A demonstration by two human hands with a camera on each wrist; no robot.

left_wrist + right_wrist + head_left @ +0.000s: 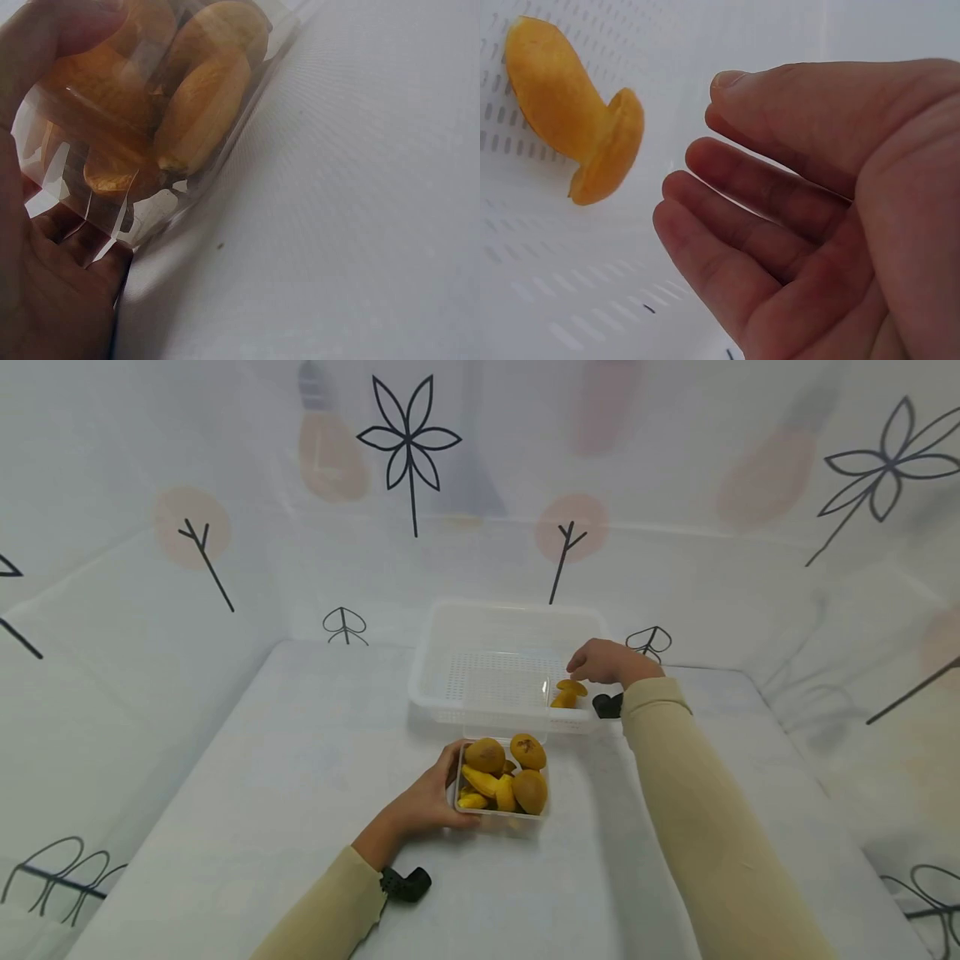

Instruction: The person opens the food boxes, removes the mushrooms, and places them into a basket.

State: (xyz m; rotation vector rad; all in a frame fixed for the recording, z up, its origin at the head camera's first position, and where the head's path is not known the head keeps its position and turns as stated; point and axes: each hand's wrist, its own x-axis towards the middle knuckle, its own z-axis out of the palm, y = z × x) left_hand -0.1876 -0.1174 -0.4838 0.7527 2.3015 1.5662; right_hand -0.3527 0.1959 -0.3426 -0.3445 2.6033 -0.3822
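A clear plastic box [498,823] of yellow-brown mushrooms [529,791] stands on the table in front of the basket. My left hand [427,797] grips the box from its left side. In the left wrist view, the thumb lies across the clear wall and the mushrooms [202,112] show through it. A single yellow mushroom [562,97] lies inside the white slotted basket [435,693], near its right end. Just beside that mushroom is my right hand [607,662]. Its fingers are spread and loosely bent, apart from the mushroom, with nothing between them.
The basket stands at the back of the table [337,718], close to the patterned cloth wall [480,560]. A clear panel, seemingly the box's raised lid [502,693], shows against the basket's front. Each wrist wears a black device [406,885].
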